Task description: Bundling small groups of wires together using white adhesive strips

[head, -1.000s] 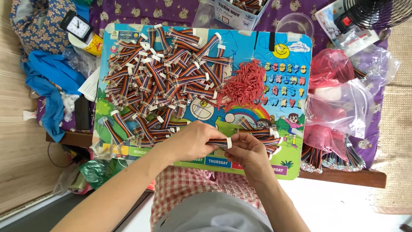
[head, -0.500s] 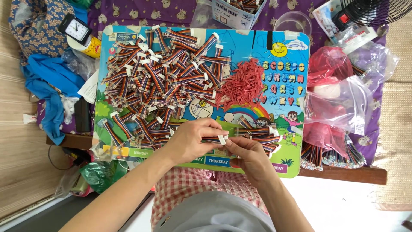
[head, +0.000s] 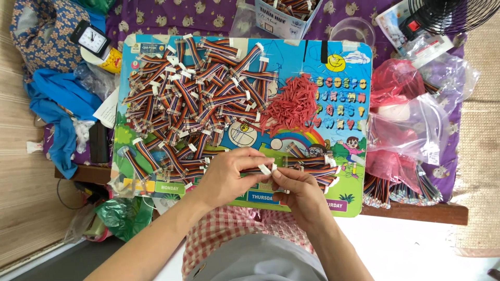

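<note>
Head view looks down on a crowded tabletop: a big heap of striped ribbon cables with white plugs covers the left of a bright cartoon board, and a mound of small red pieces sits right of it. A smaller pile of finished-looking cables lies just beside the right hand. Around the board — a black alarm clock, blue cloth, a cardboard box of more cables, clear and pink plastic bags, a fan at the top right corner, and bundles of cables at the right edge.

Left hand and right hand meet at the board's near edge, both pinching one short ribbon cable — multicoloured wires, a white plug at its end held between the fingertips. Each grip is pressed together on it.

Purple patterned cloth covers the tabletop; woven matting lies on the floor to the left.
</note>
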